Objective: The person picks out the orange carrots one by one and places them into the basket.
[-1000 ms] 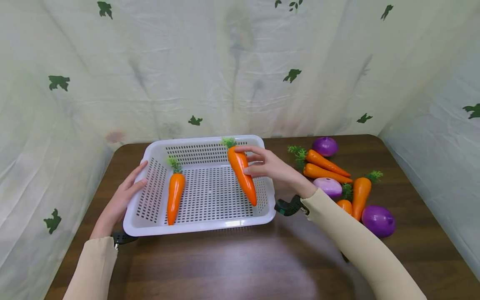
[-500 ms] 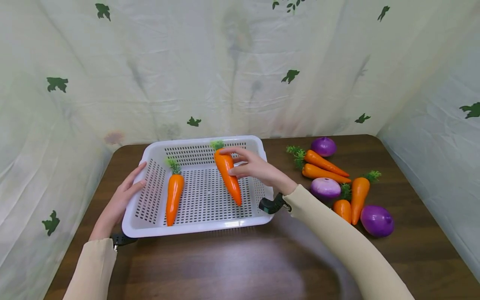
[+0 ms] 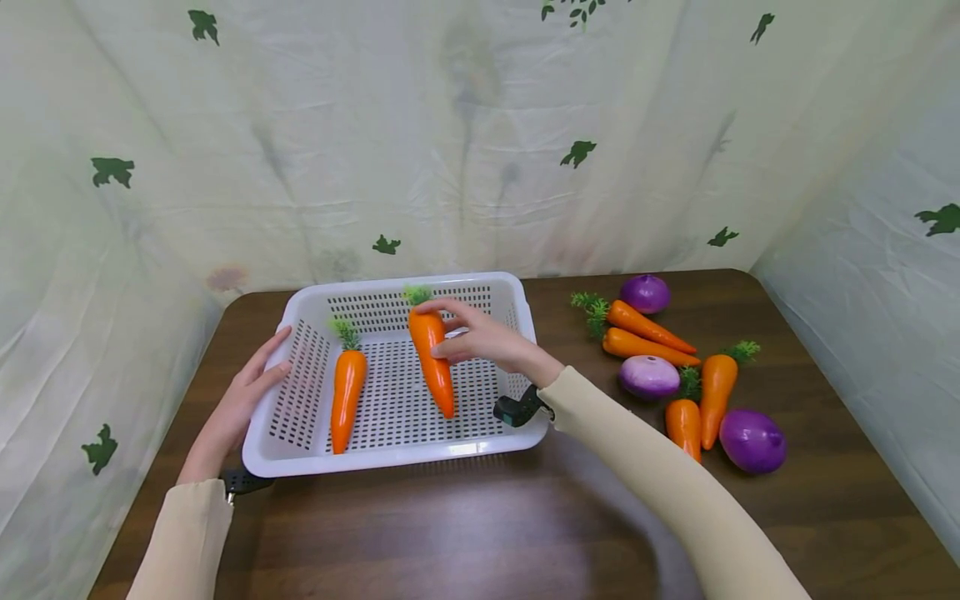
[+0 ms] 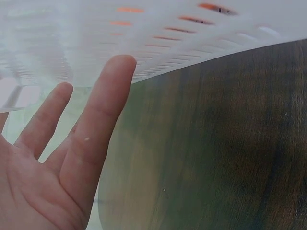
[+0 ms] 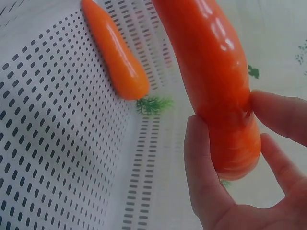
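Note:
My right hand [image 3: 480, 337] pinches a carrot [image 3: 432, 362] near its leafy end, thumb on one side and fingers on the other. The carrot is held over the white basket [image 3: 397, 461], tip toward me. In the right wrist view the held carrot [image 5: 211, 72] shows close up, apart from the basket floor. A second carrot [image 3: 348, 400] lies along the basket's left side, its green top at the back. My left hand [image 3: 243, 396] rests against the basket's left wall with straight fingers; the left wrist view shows its fingers [image 4: 98, 115] spread beside the wall.
On the table's right side lie several carrots [image 3: 651, 326], a pale purple onion [image 3: 649, 377] and two darker purple onions [image 3: 753, 441]. The brown table [image 3: 420, 533] runs back to a pale patterned curtain [image 3: 420, 142], which also hangs at both sides.
My right hand has carried the carrot leftward across the basket, toward the carrot lying there. The left hand has stayed at the basket's left wall.

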`<action>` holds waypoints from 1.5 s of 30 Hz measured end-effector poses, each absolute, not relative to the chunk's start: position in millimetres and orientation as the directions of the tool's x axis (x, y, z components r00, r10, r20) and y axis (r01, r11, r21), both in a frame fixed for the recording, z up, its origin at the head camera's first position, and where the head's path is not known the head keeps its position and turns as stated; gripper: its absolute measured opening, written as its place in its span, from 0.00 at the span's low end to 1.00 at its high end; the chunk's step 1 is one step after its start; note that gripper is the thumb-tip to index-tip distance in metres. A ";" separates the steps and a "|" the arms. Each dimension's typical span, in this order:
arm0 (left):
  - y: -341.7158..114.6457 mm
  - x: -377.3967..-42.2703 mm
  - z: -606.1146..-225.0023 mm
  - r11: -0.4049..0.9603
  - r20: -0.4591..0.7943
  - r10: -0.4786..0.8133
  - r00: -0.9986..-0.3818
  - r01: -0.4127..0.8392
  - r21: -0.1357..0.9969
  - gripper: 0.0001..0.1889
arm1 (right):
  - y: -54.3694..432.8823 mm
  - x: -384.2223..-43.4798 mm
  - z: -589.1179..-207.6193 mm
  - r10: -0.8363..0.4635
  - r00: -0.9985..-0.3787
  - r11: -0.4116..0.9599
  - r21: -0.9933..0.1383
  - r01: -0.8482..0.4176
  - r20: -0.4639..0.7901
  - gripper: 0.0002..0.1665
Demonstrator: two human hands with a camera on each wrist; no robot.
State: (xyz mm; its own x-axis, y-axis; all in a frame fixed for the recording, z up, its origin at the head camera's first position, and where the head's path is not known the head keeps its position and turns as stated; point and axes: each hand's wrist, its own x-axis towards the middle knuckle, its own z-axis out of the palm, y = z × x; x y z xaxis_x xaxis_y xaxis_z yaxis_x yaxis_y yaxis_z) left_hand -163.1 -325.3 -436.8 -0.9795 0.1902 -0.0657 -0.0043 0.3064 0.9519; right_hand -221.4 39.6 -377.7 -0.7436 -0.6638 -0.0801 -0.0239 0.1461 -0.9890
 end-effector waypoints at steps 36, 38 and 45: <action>-323.1 -161.7 -434.7 0.303 -0.078 0.188 -0.979 -0.017 0.953 0.30 | -33.2 -223.9 -405.5 -0.638 -0.732 0.231 -0.966 0.114 -0.239 0.30; -323.2 -162.0 -434.9 0.301 -0.074 0.188 -0.979 -0.014 0.953 0.30 | -36.7 -223.5 -406.9 -0.642 -0.726 0.229 -0.965 0.127 -0.248 0.30; -323.4 -162.4 -436.0 0.313 -0.068 0.180 -0.981 -0.008 0.950 0.31 | -49.4 -222.8 -412.3 -0.627 -0.725 0.229 -0.957 0.178 -0.285 0.30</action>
State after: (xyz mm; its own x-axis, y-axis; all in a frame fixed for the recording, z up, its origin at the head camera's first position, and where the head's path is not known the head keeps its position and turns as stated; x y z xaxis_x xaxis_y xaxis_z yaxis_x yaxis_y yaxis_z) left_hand -162.4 -323.4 -436.0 -0.9812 0.1804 -0.0681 -0.0083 0.3133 0.9496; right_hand -222.8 -49.4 -412.3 -0.7249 -0.6273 -0.2847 0.1779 0.2289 -0.9571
